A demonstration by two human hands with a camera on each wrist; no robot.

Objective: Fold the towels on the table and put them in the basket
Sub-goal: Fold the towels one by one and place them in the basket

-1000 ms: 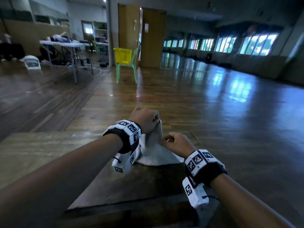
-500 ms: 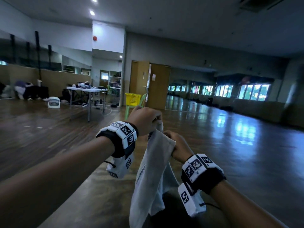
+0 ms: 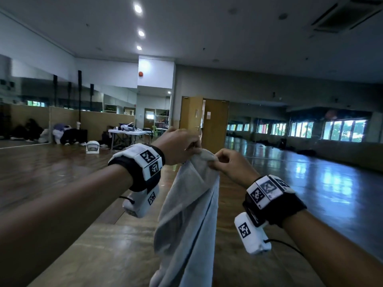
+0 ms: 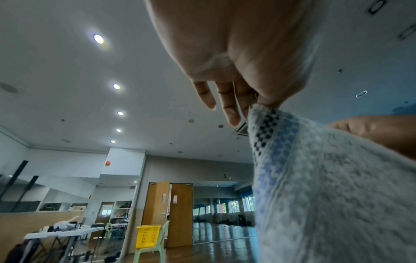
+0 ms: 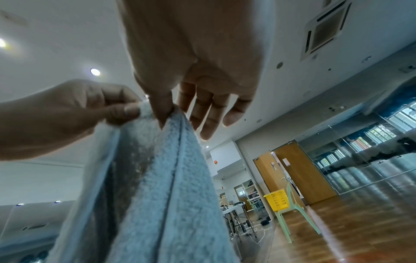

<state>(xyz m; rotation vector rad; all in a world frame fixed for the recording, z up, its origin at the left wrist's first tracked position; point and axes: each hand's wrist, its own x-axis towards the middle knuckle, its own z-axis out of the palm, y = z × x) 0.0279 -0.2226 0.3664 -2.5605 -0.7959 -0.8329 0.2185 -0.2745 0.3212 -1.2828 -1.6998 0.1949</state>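
A pale grey towel [image 3: 186, 214] with a blue patterned border [image 4: 276, 142] hangs bunched in the air in front of me. My left hand [image 3: 194, 149] pinches its top edge, and my right hand [image 3: 213, 162] pinches the same edge just to the right, so the hands almost touch. In the left wrist view, thumb and forefinger nip the towel [image 4: 326, 178] while the other fingers [image 4: 229, 106] stay straight. The right wrist view shows the same kind of pinch on the towel [image 5: 146, 195]. A yellow basket [image 4: 148, 236] stands far off on a green chair [image 5: 290, 213].
A wooden table top [image 3: 103, 255] lies below the hanging towel. Beyond it is a wide wooden floor [image 3: 310, 183]. A white folding table [image 3: 130, 132] with clutter stands at the back left, and open wooden doors [image 3: 215, 123] are behind the hands.
Both hands have lifted the towel from the table to chest height, so it now hangs down. The head view has tilted up toward the ceiling.
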